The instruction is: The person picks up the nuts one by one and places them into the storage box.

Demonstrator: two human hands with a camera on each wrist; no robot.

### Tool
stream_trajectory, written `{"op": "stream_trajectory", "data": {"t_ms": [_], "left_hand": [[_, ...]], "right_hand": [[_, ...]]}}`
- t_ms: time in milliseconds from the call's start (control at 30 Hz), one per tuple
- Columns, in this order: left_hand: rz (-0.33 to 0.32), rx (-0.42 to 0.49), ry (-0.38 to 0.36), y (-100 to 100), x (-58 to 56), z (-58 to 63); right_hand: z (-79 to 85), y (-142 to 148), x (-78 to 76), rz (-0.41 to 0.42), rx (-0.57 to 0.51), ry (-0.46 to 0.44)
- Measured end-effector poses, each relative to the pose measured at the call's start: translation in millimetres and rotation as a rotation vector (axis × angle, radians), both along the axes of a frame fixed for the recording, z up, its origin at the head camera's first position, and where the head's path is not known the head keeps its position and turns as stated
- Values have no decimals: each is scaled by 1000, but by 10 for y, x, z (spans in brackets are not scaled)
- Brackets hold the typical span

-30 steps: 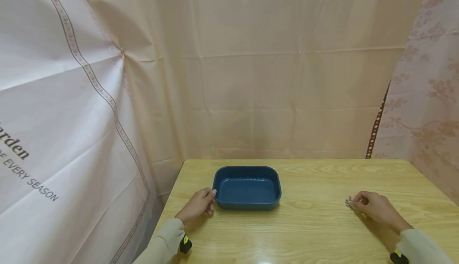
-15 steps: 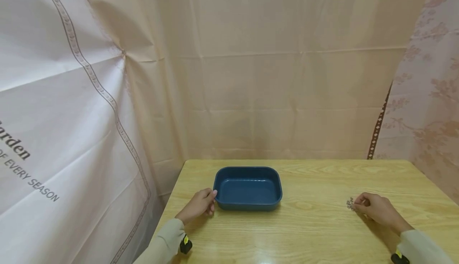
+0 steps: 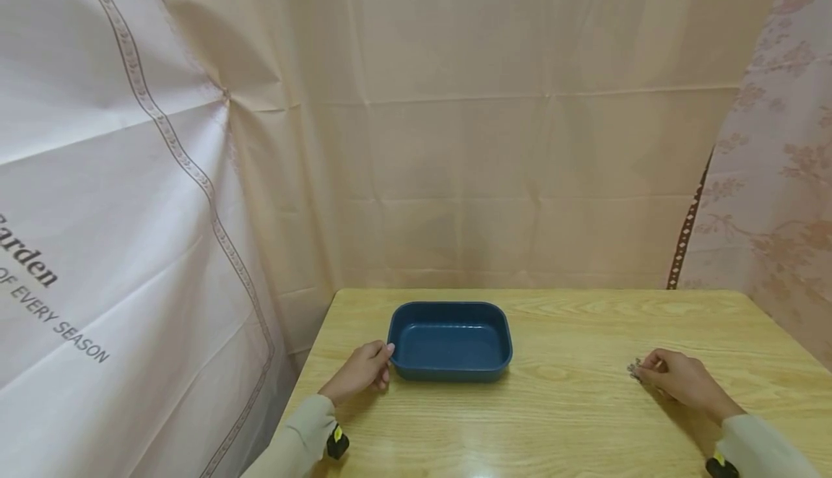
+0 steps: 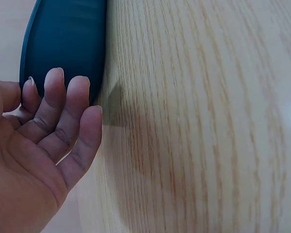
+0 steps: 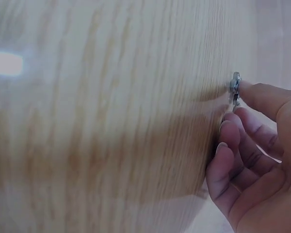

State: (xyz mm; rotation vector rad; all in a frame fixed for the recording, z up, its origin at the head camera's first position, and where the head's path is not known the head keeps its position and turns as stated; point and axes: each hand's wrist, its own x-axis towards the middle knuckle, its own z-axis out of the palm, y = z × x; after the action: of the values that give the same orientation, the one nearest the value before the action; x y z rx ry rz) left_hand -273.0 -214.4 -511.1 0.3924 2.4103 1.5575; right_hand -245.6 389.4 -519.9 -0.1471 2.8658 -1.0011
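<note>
A deep blue rectangular dish (image 3: 451, 375) with rounded corners stands on the wooden table. My left hand (image 3: 364, 371) pinches its left rim between thumb and index finger; the other fingers curl near the dish's outer wall (image 4: 70, 36) in the left wrist view. On the right side of the table lie small silvery metal pieces (image 3: 633, 368), bunched together. Their exact kind is too small to tell. My right hand (image 3: 682, 379) pinches at them with thumb and index fingertips, low over the tabletop. From the right wrist, the metal (image 5: 235, 86) shows right at the thumb tip.
The light wood-grain table (image 3: 565, 420) has its far edge against a beige hanging cloth (image 3: 455, 175). A white printed cloth (image 3: 130, 247) hangs at the left, and a floral one (image 3: 780, 175) at the right.
My right fingertips shift slightly against the metal pieces, which show more fully half a second ago than now. My left hand and the dish stay where they are.
</note>
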Motion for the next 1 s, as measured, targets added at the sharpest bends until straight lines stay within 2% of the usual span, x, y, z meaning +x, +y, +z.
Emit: {"op": "stream_trajectory", "data": {"t_ms": [333,633,767,1000], "left_hand": [[7,4,-19,11,15,22],[14,4,-9,4,11,23],[14,1,-4,5,4,13],[11,-4,-10,4,-2,1]], "right_hand": [[-32,-31,-34,10,9,12],[-7,-13,-42,14,-19,-26],[18,-12,-24,17,-37,-51],[42,-24,43,22,3,-45]]}}
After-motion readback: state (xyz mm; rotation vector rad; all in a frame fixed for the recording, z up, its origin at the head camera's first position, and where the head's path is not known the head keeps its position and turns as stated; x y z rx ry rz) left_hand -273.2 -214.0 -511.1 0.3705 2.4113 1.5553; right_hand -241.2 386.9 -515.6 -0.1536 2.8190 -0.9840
